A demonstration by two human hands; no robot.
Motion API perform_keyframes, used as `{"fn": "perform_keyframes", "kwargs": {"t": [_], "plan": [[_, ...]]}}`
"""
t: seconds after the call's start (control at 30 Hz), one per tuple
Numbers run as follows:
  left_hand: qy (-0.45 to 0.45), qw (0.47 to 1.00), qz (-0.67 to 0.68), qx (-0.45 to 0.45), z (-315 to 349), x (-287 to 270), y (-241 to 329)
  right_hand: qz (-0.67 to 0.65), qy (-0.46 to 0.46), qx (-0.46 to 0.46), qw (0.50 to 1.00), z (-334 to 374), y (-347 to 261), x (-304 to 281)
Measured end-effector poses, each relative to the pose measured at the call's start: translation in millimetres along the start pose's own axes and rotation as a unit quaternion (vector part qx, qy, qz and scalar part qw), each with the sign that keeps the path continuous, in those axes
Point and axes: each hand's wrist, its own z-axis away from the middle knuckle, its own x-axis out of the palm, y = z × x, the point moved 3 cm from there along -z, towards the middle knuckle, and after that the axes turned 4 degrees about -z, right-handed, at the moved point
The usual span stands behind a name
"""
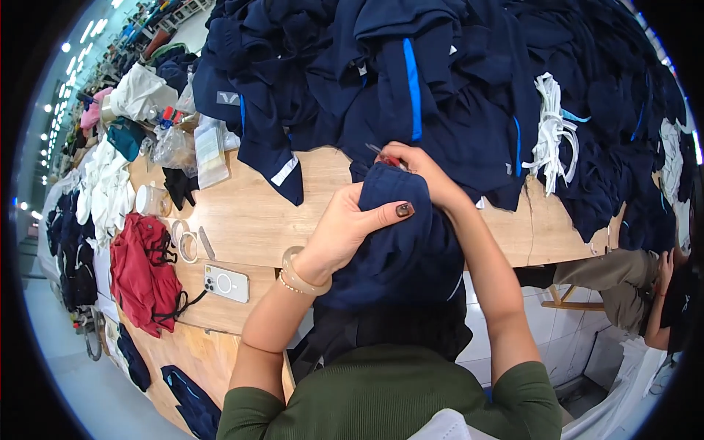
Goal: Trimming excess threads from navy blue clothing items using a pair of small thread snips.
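Note:
A navy garment (400, 257) is bunched over my lap and rises to the table's near edge. My left hand (341, 227) is closed on its upper part, the thumb lying across the fabric. Behind the raised cloth, my right hand (429, 172) holds what look like small red-handled thread snips (391, 159), with a thin tip pointing up and left. The garment hides some of the right fingers, so I cannot tell whether they also grip cloth.
Navy garments (315, 88) with blue stripes are heaped across the far table, a bundle of white cords (551, 136) on top. To the left lie a phone (226, 284), tape rolls (188, 247), and a red fabric item (143, 275). Another person (631, 293) sits at right.

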Motion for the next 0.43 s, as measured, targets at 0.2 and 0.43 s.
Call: {"fn": "perform_keyframes", "kwargs": {"t": [0.2, 0.43], "plan": [[0.093, 0.993, 0.044, 0.056, 9.6, -8.8, 1.3, -0.09, 0.314, 0.009, 0.945, 59.4, -38.2, -28.9], [0.098, 0.99, 0.066, 0.078, 5.5, -6.8, -1.6, -0.01, 0.301, -0.031, 0.953, 102.6, -78.9, -21.5]]}}
